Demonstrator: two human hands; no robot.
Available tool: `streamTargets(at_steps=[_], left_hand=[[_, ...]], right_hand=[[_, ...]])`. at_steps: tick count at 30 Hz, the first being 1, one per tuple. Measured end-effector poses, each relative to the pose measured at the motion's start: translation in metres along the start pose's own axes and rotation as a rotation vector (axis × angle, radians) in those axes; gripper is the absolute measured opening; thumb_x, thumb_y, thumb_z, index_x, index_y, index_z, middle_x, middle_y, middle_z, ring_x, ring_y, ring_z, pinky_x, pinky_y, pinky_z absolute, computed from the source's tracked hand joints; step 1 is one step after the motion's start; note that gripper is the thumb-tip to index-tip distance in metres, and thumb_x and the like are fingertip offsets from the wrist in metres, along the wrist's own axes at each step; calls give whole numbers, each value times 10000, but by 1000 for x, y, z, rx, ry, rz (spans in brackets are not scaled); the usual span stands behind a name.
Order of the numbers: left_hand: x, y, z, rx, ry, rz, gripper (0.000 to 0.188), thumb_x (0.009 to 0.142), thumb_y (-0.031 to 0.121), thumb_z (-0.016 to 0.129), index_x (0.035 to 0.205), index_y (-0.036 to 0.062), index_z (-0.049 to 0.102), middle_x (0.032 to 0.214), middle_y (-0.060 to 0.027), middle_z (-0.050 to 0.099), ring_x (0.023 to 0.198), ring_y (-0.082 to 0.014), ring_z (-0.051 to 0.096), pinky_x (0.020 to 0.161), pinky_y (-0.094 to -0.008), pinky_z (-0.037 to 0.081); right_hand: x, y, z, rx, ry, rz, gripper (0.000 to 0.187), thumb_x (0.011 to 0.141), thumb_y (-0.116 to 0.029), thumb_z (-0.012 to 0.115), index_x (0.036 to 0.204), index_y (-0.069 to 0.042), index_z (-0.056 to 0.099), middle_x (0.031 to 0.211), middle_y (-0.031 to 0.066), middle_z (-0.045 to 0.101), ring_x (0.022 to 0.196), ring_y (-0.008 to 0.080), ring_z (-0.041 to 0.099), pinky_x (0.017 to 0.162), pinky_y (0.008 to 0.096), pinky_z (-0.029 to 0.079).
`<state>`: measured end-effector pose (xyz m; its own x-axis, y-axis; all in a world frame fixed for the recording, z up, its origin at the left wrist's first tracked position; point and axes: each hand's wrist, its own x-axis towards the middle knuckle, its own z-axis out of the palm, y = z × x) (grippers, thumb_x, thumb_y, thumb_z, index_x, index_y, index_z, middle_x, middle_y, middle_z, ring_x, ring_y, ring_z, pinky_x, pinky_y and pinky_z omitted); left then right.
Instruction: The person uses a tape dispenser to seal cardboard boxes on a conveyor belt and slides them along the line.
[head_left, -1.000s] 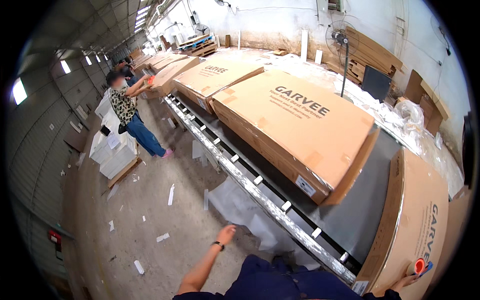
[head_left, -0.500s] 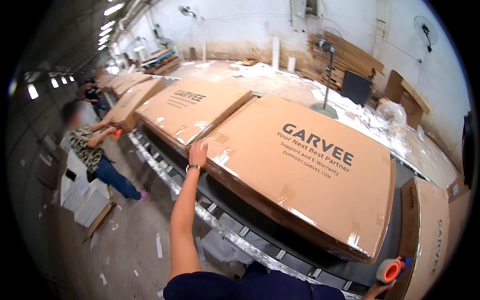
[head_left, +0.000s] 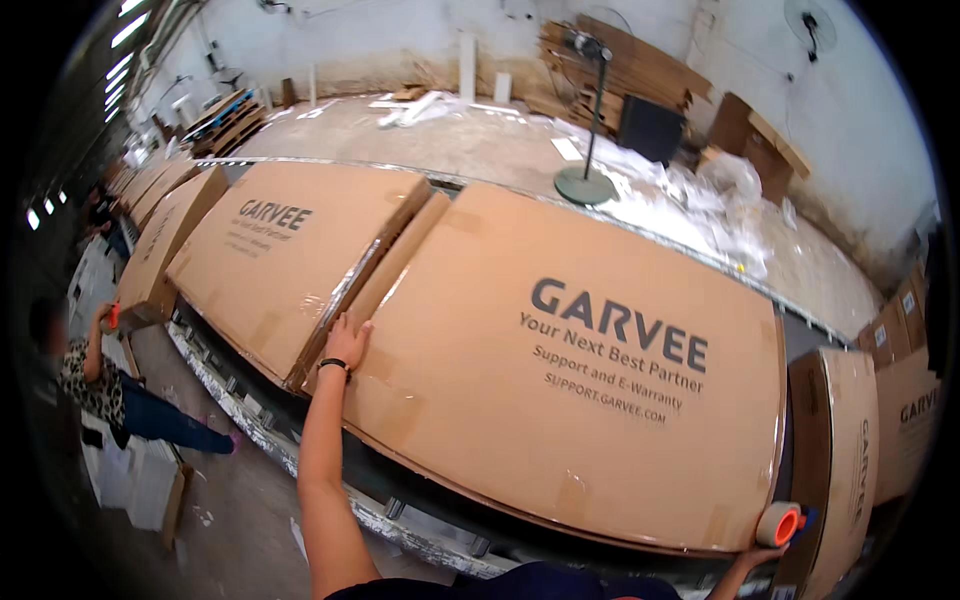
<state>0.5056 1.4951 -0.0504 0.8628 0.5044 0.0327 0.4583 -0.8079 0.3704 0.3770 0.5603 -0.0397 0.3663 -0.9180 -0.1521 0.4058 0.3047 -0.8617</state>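
A large flat brown carton (head_left: pixel 480 380) with dark print lies before me on a dark conveyor belt (head_left: pixel 460 530). My left hand (head_left: pixel 347 345) rests at the carton's left edge, by its near corner. Its fingers lie stretched on the cardboard. At the carton's near right corner, my right hand (head_left: pixel 757 556) holds a tape dispenser (head_left: pixel 797 522) with a pale roll on an orange hub and a blue part. That hand's fingers are partly hidden. A second flat carton (head_left: pixel 300 240) sits just left of mine.
More cartons (head_left: pixel 170 240) line the belt at the far left, where a co-worker (head_left: pixel 100 385) stands. An upright carton (head_left: pixel 845 450) is close on my right. Metal frame (head_left: pixel 390 530) edges the belt. Beyond it stand a pole fan (head_left: pixel 590 130) and loose white sheeting (head_left: pixel 690 215).
The view has shifted right and the carton looks nearer, its near side showing less. My right hand has come to the carton's near right corner with the tape dispenser. My left hand stays on it.
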Motion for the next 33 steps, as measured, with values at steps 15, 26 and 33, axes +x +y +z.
streamTargets(at_steps=[15, 26, 33], left_hand=[[-308, 334, 48, -66, -460, 1390, 998, 579, 476, 761, 1357, 32, 321, 1406, -193, 293, 1323, -333, 251, 1058, -532, 198], [-356, 364, 68, 23, -355, 1314, 831, 706, 332, 710, 1369, 32, 308, 1417, -188, 296, 1299, -345, 301, 1063, -467, 240], [-358, 367, 80, -53, -285, 1292, 812, 671, 302, 733, 1360, 104, 350, 1404, -125, 341, 1289, -308, 326, 1061, -457, 255]], right_hand=[[-55, -108, 20, -44, -312, -423, 582, 877, -407, 485, 1326, -64, 347, 1319, 80, 412, 1217, 201, 412, 1001, 367, 353], [-170, -12, -17, -828, -436, -881, 843, 736, -554, 584, 1331, -3, 352, 1201, 198, 487, 1130, 341, 479, 958, 463, 367], [-142, 6, 24, -397, -533, -639, 643, 770, -292, 514, 1324, 6, 386, 1278, 191, 446, 1192, 289, 427, 1005, 371, 322]])
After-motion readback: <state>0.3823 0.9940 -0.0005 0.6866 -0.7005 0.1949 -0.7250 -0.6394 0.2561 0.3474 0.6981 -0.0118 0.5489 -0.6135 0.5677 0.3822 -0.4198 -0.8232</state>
